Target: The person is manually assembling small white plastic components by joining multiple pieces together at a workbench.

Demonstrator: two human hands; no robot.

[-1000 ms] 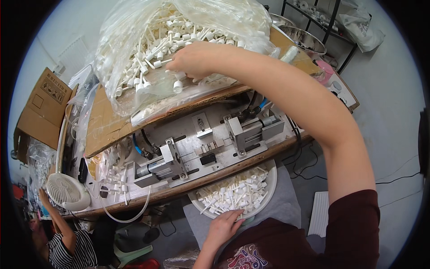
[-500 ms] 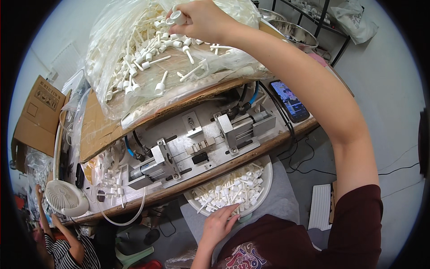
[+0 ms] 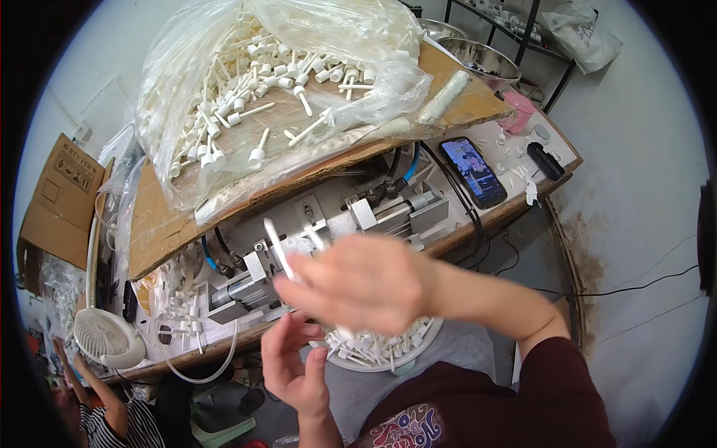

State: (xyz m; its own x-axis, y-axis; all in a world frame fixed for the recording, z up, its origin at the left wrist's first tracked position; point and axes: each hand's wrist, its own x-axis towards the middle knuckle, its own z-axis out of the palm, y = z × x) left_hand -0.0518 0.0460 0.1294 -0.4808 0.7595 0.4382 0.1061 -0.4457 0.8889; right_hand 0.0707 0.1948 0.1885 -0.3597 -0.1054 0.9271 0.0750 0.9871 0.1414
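My right hand [image 3: 366, 285], blurred by motion, is closed around a few white plastic stemmed pieces. One slim white stem [image 3: 278, 246] sticks up past its fingers, and their heads are mostly hidden in the grip. Just below it, my left hand [image 3: 299, 369] is raised with fingers loosely curled and thumb apart, seemingly holding nothing. Both are in front of a metal clamping fixture [image 3: 250, 287] with two cylinders, whose middle my right hand covers. Under them is a white basin [image 3: 432, 345] of similar cup-headed pieces, partly hidden.
A clear plastic bag [image 3: 160, 89] spilling stemmed pieces lies on a cardboard sheet [image 3: 160, 239] over the bench. Right of the fixture are a phone [image 3: 474, 172], black cables and a pink container [image 3: 517, 112]. A white fan [image 3: 110, 338] stands left; another person works beyond it.
My right hand has come down from the bag toward me, carrying white stemmed pieces. My left hand has lifted off the basin's edge and moved left, near it.
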